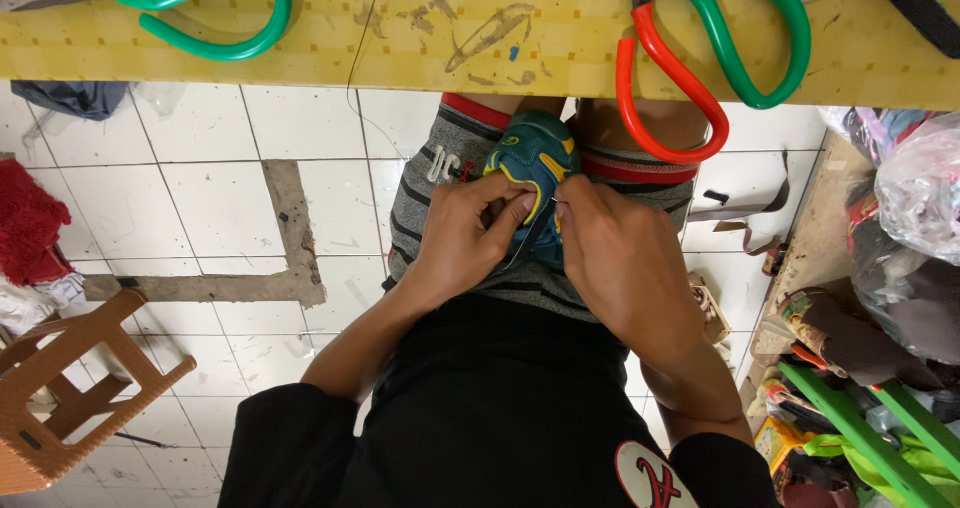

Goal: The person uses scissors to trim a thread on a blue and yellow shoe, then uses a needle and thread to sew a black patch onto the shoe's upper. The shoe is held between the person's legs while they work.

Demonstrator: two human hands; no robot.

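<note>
Right, close in first: both hands met over the lap, on a small teal-and-yellow shoe (535, 153) resting on the striped shorts (425, 193). Left hand (465, 233) was clamped round the shoe's near end, fingers curled over the upper, holding it steady. Right hand (620, 258) was pinched shut on what looked like a thin needle (556, 208) w/ a dark thread or strap (525, 243) running down from it; too fine to tell which. Step in hand, by my read: hand-stitching along the yellow trim, mid-stitch. Next move would've called for a short, straight pull away from the left fingertips, shoe kept still.

Room: tight. Knees and black shirt (500, 408) hemmed the work in from below, counter (560, 48) edge sat just beyond the shoe, so any pull had to go sideways or up. Left side was open white tile floor (200, 208), w/ a brown plastic stool (70, 388) well apart. Right side was crowded w/ bags and scraps (900, 258).

Farther out, on the yellow counter: red-and-green scissors (715, 53) overhanging the edge right above the shoe, a snag risk on an upward pull; green-handled scissors (195, 8) far left, clear of things.
</note>
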